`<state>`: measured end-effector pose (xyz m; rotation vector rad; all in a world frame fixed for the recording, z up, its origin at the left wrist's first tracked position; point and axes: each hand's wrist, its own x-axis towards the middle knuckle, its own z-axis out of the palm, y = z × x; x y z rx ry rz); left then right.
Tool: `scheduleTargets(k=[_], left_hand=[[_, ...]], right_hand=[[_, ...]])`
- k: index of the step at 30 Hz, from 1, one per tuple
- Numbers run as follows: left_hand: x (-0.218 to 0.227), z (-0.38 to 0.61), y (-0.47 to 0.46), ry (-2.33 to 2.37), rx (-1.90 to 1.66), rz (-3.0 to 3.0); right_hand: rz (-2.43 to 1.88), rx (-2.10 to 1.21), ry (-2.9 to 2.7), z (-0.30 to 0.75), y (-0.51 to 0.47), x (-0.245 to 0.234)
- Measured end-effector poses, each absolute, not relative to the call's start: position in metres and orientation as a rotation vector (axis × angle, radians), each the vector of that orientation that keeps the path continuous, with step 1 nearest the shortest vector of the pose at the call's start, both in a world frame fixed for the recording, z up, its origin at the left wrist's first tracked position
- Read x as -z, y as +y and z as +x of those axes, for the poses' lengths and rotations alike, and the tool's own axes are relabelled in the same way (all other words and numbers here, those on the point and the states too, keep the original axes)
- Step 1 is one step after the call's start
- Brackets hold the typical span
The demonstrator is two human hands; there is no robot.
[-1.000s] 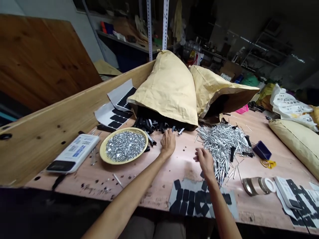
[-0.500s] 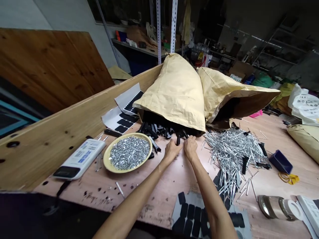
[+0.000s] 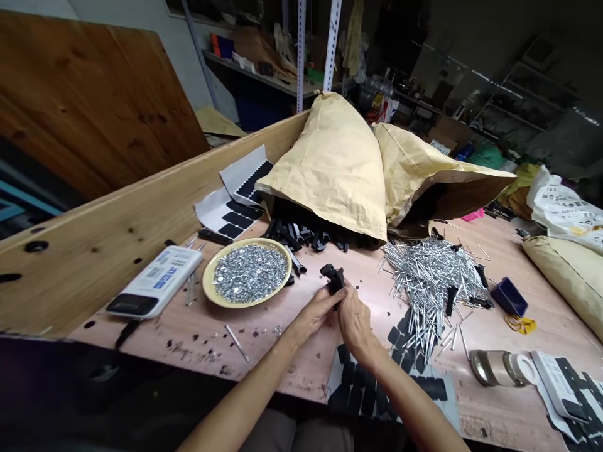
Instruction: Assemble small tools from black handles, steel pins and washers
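My left hand [image 3: 315, 312] and my right hand [image 3: 354, 317] meet over the middle of the table. Between them they hold small black plastic parts [image 3: 333, 276], fingers closed round the lower ends. How many pieces there are I cannot tell. Behind the hands, similar black parts [image 3: 301, 235] spill from the mouth of a tan paper sack [image 3: 330, 166]. Left of my hands stands a yellow bowl [image 3: 210, 292] full of small shiny metal washers. To the right lies a heap of thin silver metal pins [image 3: 419, 276] with a few black parts on it.
A second tan sack [image 3: 419, 157] gapes open at the back right. A white power bank [image 3: 153, 282] lies by the wooden side board [image 3: 141, 207]. Sheets of black pads [image 3: 370, 383] lie at the front edge. A glass jar [image 3: 499, 368] and a blue tray [image 3: 509, 296] are at right.
Both hands have drawn back from the sack's mouth towards me, bringing black plastic parts with them. The hands are now closer together, and the view has shifted slightly.
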<state>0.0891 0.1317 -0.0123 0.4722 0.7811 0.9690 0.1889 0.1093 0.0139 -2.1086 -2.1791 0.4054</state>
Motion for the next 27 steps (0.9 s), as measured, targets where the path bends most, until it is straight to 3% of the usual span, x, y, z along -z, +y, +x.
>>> scheduleTargets(k=[5,9,12,19,27], left_hand=[[0.017,0.081,0.146,0.999,-1.185,0.327],[0.023,0.081,0.155,1.060,-1.279,0.327],[0.026,0.078,0.157,0.989,-1.237,0.277],[0.026,0.070,0.153,0.946,-1.164,0.216],[0.022,0.087,0.144,0.890,-1.076,0.246]], right_hand=[[-1.807,-1.167,-2.203,0.205,0.173,-0.029],[-2.088,-0.596,-1.908,0.197,0.235,-0.031],[-2.201,-0.294,-1.981,0.176,0.256,-0.019],[-2.276,-0.372,-1.959,0.185,0.231,-0.007],[-1.734,-0.594,-1.723,0.216,0.128,-0.004]])
